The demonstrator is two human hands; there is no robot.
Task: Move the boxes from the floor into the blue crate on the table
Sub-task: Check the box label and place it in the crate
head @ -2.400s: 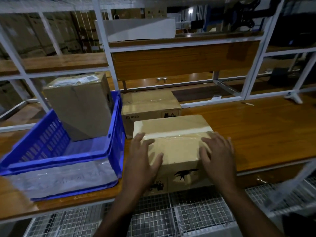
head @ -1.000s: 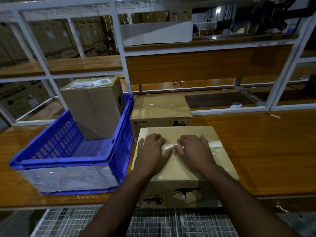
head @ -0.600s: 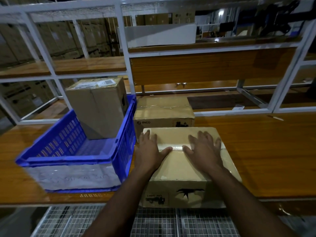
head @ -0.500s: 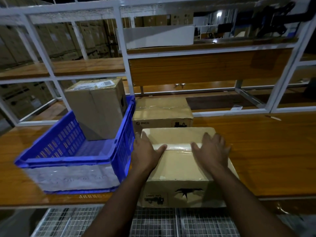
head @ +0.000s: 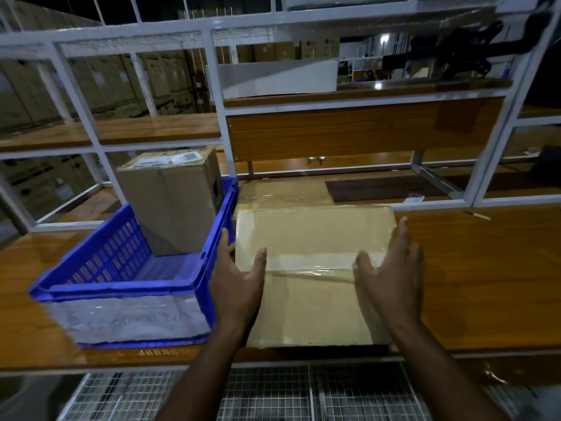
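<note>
flat box (head: 312, 268) at table's (head: 485, 268) front edge, long axis running front to back; clasped between left hand (head: 239, 281) and right hand (head: 391, 275), fingers seemingly straight.

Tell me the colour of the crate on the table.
Blue crate, with a pale taped patch on its near wall; the head view shows it.

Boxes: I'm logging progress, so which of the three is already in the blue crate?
The labelled box standing in the blue crate; the other two sit on the table.
</note>
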